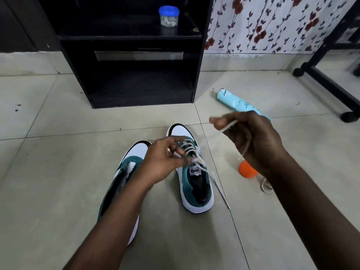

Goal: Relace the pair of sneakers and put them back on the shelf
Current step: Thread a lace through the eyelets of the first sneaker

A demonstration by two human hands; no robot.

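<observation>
- Your right hand [251, 141] is raised up and to the side, fingers curled round the lace [212, 136], pinching it near thumb and forefinger. Likely to draw slack out through an eyelet.
- The lace runs taut from that hand down to the right sneaker [196, 184], just under your left hand.
- Your left hand [165, 158] sits over the eyelets of that sneaker, fingertips bent and pinching at the crossed lace rows. Judged as holding the lacing steady while the other hand pulls; exact finger contact is hard to tell.
- A loose lace end [222, 191] trails on the floor just right of that sneaker, below your right hand, so this shoe is not finished.
- The left sneaker [124, 172] lies under your left forearm, beside the other, with no lace visible. Probably waiting its turn.
- A second lace [266, 187] lies coiled on the floor under your right wrist, near an orange ball [247, 170]. Probably for the other shoe.
- The shelf [142, 94] stands well ahead of both hands, its lower bay open for the pair.
- A blue-lidded jar [168, 16] sits on its upper board; a turquoise can [239, 103] lies beyond your right hand.
</observation>
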